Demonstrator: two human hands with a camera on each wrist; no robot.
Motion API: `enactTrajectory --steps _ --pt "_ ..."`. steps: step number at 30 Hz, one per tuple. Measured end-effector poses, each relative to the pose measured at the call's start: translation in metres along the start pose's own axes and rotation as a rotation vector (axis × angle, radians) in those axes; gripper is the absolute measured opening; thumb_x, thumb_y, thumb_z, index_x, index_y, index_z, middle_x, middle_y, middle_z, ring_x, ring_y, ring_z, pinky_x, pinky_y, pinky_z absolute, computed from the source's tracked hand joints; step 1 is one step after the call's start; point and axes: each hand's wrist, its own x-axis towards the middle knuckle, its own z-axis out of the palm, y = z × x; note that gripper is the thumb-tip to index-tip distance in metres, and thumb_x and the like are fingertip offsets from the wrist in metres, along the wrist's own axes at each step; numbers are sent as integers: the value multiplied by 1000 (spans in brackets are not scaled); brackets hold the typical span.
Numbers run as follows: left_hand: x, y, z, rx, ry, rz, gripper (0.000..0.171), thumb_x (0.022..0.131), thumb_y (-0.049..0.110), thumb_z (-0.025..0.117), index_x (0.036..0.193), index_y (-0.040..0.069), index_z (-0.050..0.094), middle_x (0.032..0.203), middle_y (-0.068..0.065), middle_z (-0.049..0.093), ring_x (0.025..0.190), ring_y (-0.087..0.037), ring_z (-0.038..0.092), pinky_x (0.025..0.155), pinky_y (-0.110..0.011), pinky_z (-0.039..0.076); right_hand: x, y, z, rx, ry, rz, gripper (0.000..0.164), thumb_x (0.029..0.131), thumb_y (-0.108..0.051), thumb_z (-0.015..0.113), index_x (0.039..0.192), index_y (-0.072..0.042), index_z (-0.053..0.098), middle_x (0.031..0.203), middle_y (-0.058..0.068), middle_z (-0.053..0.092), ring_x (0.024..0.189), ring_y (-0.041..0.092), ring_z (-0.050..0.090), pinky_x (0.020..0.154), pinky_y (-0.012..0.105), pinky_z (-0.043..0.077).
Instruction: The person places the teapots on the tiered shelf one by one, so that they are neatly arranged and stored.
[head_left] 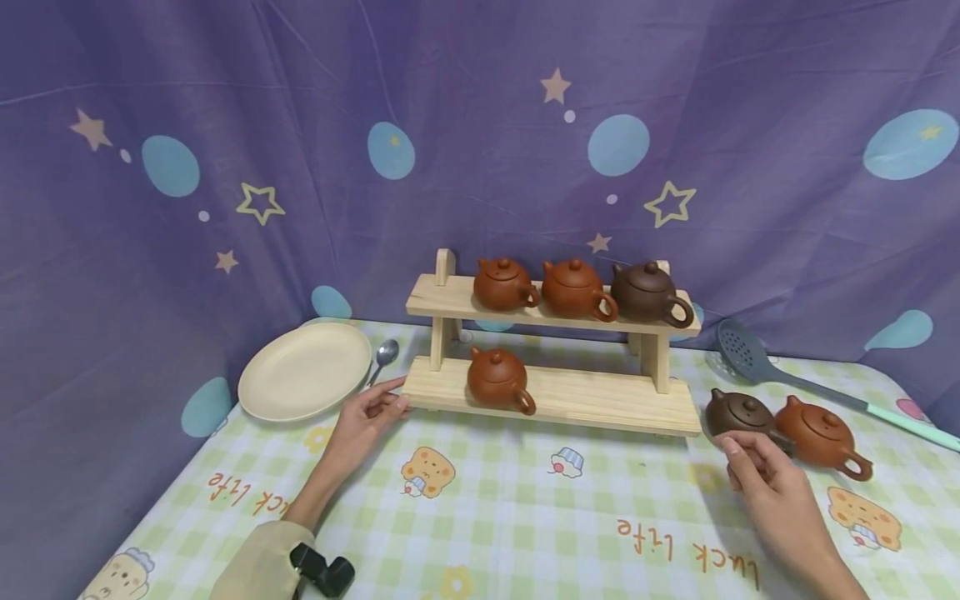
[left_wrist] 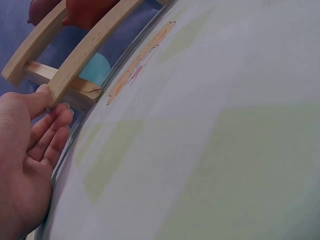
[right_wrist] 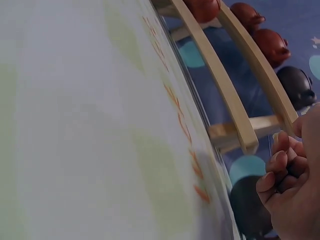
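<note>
A two-tier wooden shelf (head_left: 600,398) stands at the back of the table. My left hand (head_left: 366,421) pinches the left end of its lower board, thumb on top and fingers underneath, as the left wrist view shows. On that board sits a reddish-brown teapot (head_left: 497,379). Two reddish-brown teapots (head_left: 502,285) and a dark brown teapot (head_left: 643,292) line the upper board. My right hand (head_left: 772,487), fingers loosely curled with nothing in them, is just in front of another dark brown teapot (head_left: 738,412) on the table, partly covering it. Beside that stands another reddish-brown teapot (head_left: 817,432).
A cream plate (head_left: 303,371) lies at the back left, with a metal spoon (head_left: 385,354) between it and the shelf. A grey slotted ladle (head_left: 742,350) with a mint handle end lies behind the right-hand teapots. Purple patterned cloth (head_left: 480,125) hangs behind the checked tablecloth (head_left: 510,533).
</note>
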Motion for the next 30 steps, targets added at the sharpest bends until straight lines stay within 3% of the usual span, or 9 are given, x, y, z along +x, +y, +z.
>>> enactTrajectory --steps 7,16,20,23,30 --pt "0 -1 -1 3 -14 7 42 104 14 65 142 -1 59 102 -19 73 93 -30 72 84 -23 54 -2 15 -17 -29 25 44 34 112 -30 48 124 -1 61 73 2 54 60 14 46 51 31 35" --pt "0 0 -2 -4 -12 8 42 103 13 66 142 -1 59 102 -20 72 92 -30 73 84 -23 54 -3 29 -32 -11 67 45 34 111 -31 50 121 0 61 72 0 55 61 14 47 52 31 34" --pt "0 0 -1 -4 -13 6 42 103 13 66 142 -2 59 102 -20 72 93 -30 72 84 -23 54 -1 37 -38 1 97 34 31 111 -28 51 120 0 61 74 -1 58 64 9 50 54 25 37" --pt "0 0 -1 -2 -13 1 42 103 13 66 142 -1 59 102 -20 72 93 -30 72 84 -23 54 1 42 -43 -6 120 50 28 111 -28 51 118 -4 63 74 -1 60 65 6 52 55 22 39" --pt "0 0 -1 3 -10 -2 41 103 14 66 142 -1 60 102 -19 72 92 -30 72 83 -23 53 4 53 -49 -3 171 69 22 111 -29 51 111 -12 65 70 -1 58 61 9 48 51 26 36"
